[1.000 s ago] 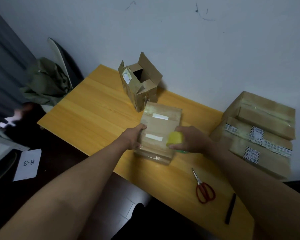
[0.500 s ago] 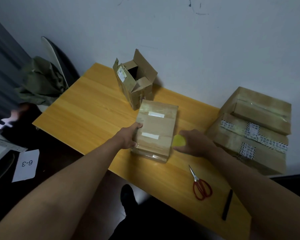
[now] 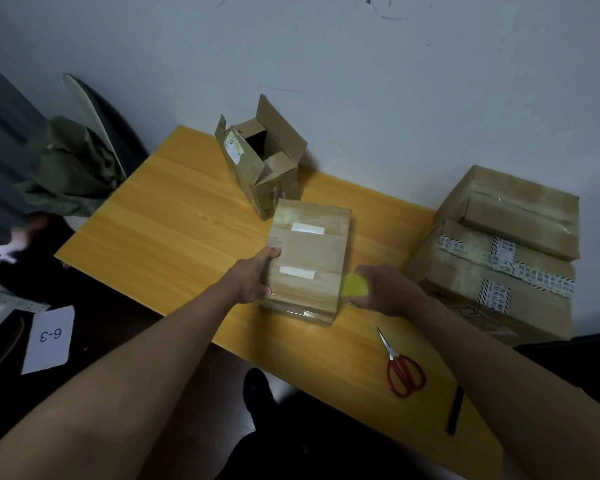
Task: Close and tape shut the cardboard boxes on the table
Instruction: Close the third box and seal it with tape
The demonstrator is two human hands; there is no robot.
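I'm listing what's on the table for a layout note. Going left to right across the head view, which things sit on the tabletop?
Open box → taped box held by the left hand → yellow tape roll in the right hand → red scissors → black pen → stacked boxes.

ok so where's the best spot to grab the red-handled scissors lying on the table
Probably by the red handle loops, coming from above on the near, right-hand side. The red-handled scissors lie flat and closed on the yellow wooden table, metal blades pointing away toward the boxes, loops facing the person. The right hand is nearest but already holds a yellow object.
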